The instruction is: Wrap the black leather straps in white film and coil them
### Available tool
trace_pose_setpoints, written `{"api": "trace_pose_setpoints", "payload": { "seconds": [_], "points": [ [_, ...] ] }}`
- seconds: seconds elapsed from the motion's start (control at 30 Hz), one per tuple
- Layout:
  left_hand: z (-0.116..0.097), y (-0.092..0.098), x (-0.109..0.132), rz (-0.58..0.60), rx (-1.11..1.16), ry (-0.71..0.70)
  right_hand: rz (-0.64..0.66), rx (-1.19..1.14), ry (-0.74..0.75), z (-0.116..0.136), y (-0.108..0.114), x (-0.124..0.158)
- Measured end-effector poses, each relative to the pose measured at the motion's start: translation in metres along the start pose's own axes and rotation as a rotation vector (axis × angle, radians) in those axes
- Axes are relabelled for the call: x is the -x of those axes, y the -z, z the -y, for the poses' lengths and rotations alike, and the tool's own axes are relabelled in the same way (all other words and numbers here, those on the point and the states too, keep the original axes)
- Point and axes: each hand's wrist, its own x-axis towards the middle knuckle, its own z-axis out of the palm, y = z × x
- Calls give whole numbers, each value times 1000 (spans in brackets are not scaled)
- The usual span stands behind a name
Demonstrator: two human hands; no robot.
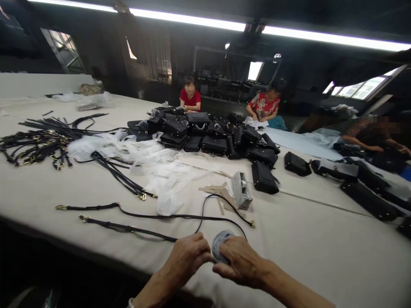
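Both hands meet at the near edge of the big cloth-covered table [308, 248]. My right hand [239, 261] is wrapped around a grey roll of tape [220, 244]. My left hand [188, 256] pinches at the roll's left side, fingers closed against it. Thin black straps with gold clasps [141, 216] lie just beyond my hands. One strap loops back toward the roll.
A grey tape dispenser [241, 190] and cardboard scraps [218, 190] sit mid-table beside white plastic wrappers [144, 160]. A heap of black handbags [218, 134] lies farther back, with more bags [353, 175] at right. Bundled straps [38, 141] lie far left. Three people work at the far side.
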Motion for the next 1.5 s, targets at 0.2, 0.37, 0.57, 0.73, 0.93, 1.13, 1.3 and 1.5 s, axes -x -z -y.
{"api": "trace_pose_setpoints", "payload": {
  "seconds": [0.2,0.37,0.57,0.73,0.93,1.13,1.3,1.5],
  "points": [
    [-5,2,-12,212,693,210,247,-1086,-312,-3,3,12],
    [-6,-10,-20,341,1000,249,226,-1450,-407,-7,-1,21],
    [-1,-28,-28,430,1115,283,197,-1660,-505,-11,-24,21],
    [14,-19,-36,391,938,286,290,-1649,-633,-15,-13,15],
    [19,32,-39,441,641,236,437,-1272,-519,-19,8,15],
    [22,41,-37,445,545,225,370,-1206,-548,-13,4,2],
    [20,8,-37,363,749,224,301,-1420,-460,-8,7,3],
    [9,-9,-33,451,866,141,416,-1522,-319,-8,28,7]
  ]
}}
